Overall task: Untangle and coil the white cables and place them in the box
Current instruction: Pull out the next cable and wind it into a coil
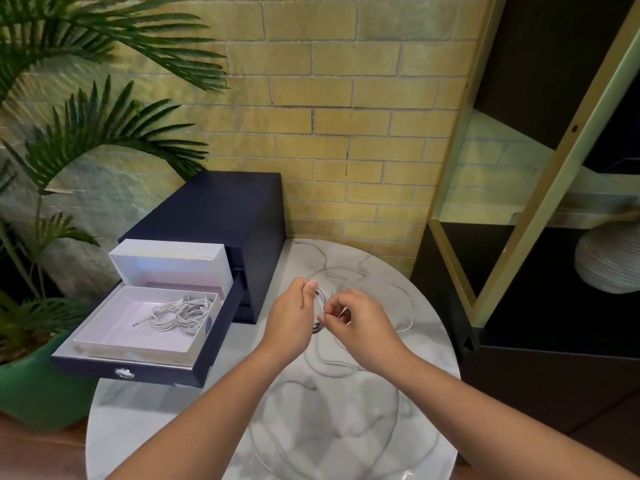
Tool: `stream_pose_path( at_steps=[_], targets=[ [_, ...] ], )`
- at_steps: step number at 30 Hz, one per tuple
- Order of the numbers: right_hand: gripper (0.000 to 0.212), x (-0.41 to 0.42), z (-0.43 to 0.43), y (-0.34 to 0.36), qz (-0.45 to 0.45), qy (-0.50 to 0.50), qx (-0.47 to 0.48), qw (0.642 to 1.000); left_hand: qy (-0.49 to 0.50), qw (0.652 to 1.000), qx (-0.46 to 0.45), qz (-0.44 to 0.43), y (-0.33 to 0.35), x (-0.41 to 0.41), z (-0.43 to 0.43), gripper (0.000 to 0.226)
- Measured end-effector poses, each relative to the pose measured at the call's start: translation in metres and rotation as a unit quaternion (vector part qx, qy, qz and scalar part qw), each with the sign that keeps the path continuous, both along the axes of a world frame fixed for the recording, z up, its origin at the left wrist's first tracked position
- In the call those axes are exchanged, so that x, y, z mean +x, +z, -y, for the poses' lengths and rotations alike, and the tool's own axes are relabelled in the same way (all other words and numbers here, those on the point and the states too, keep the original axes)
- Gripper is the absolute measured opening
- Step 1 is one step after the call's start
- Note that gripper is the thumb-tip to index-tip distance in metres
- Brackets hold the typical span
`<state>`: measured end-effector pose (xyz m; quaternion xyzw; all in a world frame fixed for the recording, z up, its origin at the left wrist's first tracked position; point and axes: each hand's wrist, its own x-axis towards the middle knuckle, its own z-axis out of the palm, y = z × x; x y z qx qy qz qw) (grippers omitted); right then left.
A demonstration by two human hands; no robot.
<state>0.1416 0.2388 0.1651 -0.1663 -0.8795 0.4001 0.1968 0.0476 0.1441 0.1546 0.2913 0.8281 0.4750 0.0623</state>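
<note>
White cable (pixel 320 299): small coil, gripped by left hand (pixel 291 315), pinched by right hand (pixel 353 315); coiled cables (pixel 180 313) in white box (pixel 104 336)

I can't count the loops in the cable (pixel 321 296) I'm holding; my left hand (pixel 291 317) covers part of it. The loose cables (pixel 332 364) fade into the table (pixel 156 427) marbling, too faint to trace. The table's near edge is cropped.

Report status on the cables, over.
Left hand, right hand pinching white cable coil. Coiled cables already in box. Loose cable on table, box path clear.
</note>
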Motion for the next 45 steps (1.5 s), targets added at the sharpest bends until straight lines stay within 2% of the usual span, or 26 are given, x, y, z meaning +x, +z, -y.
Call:
stream_pose_path(
  at_steps=[3, 8, 13, 18, 20, 23, 25, 27, 30, 32, 34, 37, 40, 45],
  targets=[
    [0.012, -0.002, -0.004, 0.000, 0.021, 0.011, -0.043, 0.999, -0.017, 1.000, -0.004, -0.019, 0.003, 0.000, 0.001, 0.030],
    [0.010, -0.001, -0.014, 0.005, 0.056, 0.023, -0.247, 0.967, -0.069, 0.996, -0.032, -0.048, 0.004, -0.010, 0.007, 0.029],
    [0.010, -0.003, -0.019, 0.008, 0.056, 0.022, -0.334, 0.941, -0.106, 0.989, -0.050, -0.087, -0.002, -0.016, 0.009, 0.031],
    [0.011, -0.004, -0.021, 0.012, 0.046, 0.021, -0.435, 0.899, -0.111, 0.986, -0.066, -0.107, -0.006, -0.017, 0.008, 0.033],
    [0.009, -0.003, -0.024, 0.014, 0.072, 0.038, -0.413, 0.907, -0.109, 0.986, -0.068, -0.103, -0.008, -0.019, 0.008, 0.031],
    [0.020, -0.001, -0.030, 0.017, 0.133, 0.066, -0.261, 0.954, -0.096, 0.990, -0.062, -0.087, -0.010, -0.019, 0.009, 0.029],
    [0.023, -0.001, -0.032, 0.020, 0.154, 0.077, -0.160, 0.972, -0.080, 0.992, -0.055, -0.080, -0.010, -0.018, 0.009, 0.027],
    [0.021, -0.002, -0.033, 0.021, 0.163, 0.081, -0.107, 0.978, -0.072, 0.993, -0.054, -0.075, -0.009, -0.016, 0.008, 0.026],
    [0.020, -0.002, -0.033, 0.021, 0.156, 0.087, -0.098, 0.979, -0.067, 0.995, -0.051, -0.052, -0.010, -0.017, 0.009, 0.025],
    [0.017, -0.004, -0.036, 0.023, 0.141, 0.087, -0.058, 0.985, -0.063, 0.997, -0.047, -0.025, -0.011, -0.017, 0.010, 0.026],
    [0.015, -0.006, -0.042, 0.023, 0.133, 0.082, 0.040, 0.987, -0.064, 0.997, -0.049, -0.009, -0.011, -0.016, 0.010, 0.033],
    [0.013, -0.008, -0.050, 0.019, 0.109, 0.050, 0.189, 0.975, -0.069, 0.997, -0.037, 0.020, -0.009, -0.014, 0.009, 0.031],
    [0.013, -0.008, -0.054, 0.015, 0.047, 0.024, 0.185, 0.981, -0.077, 0.994, 0.023, 0.080, -0.002, -0.009, 0.006, 0.029],
    [0.011, -0.011, -0.046, 0.008, -0.023, -0.020, 0.008, 1.000, -0.059, 0.966, 0.130, 0.215, 0.009, 0.003, -0.006, 0.030]
  ],
)
